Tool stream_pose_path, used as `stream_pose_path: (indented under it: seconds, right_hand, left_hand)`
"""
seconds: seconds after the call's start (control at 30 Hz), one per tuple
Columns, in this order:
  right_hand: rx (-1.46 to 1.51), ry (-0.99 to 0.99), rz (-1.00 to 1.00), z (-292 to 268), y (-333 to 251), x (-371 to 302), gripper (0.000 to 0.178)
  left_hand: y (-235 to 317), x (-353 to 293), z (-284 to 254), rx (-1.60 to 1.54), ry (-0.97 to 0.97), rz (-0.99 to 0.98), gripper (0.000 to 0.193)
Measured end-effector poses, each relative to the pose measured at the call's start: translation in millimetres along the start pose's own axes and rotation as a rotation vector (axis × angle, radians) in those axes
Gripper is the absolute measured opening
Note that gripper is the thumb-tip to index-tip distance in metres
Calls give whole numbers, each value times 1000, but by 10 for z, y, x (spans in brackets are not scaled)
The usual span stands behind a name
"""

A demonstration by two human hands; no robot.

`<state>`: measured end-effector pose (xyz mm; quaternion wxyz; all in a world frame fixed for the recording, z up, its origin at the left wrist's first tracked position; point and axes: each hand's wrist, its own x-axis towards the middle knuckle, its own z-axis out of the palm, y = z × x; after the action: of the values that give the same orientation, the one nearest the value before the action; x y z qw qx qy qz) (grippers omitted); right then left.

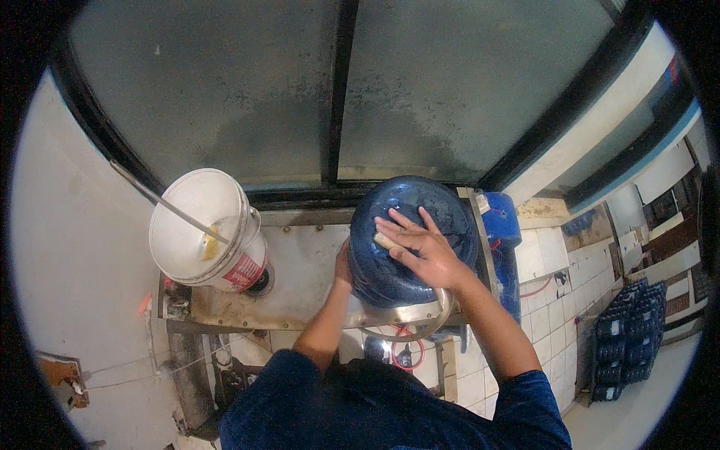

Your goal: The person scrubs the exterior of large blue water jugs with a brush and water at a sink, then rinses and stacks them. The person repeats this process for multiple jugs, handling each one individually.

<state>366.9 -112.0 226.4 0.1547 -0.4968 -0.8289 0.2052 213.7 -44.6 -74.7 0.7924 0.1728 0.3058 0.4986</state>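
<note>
A large, wet, blue water jug [375,277] stands on the metal counter with its round bottom end up. My right hand [424,251] lies over that end, fingers spread, pressing a small pale yellow sponge [385,241] against it. Against the jug's left side rests my left hand [343,266], steadying it; its fingertips are hidden behind the curve of the jug. A pale hose [444,309] loops below the jug, close to my right wrist.
On the counter's [300,259] left end stands a white bucket [169,236], a long-handled brush [191,219] leaning in it. Blue containers [501,221] adjoin the counter's right end. Dark glass panels [262,90] rise behind. Dark stacked crates [626,337] stand on the tiled floor at right.
</note>
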Motion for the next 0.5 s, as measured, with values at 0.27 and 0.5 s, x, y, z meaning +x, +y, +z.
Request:
stream_pose_path:
  seconds: [0.27, 0.5]
  right_hand:
    - [-23, 17, -8, -42, -16, -60, 48]
    - [12, 48, -19, 1, -33, 18, 49]
  left_hand:
    - [-404, -249, 18, -195, 263, -73, 52]
    - [-682, 170, -722, -155, -82, 24, 49]
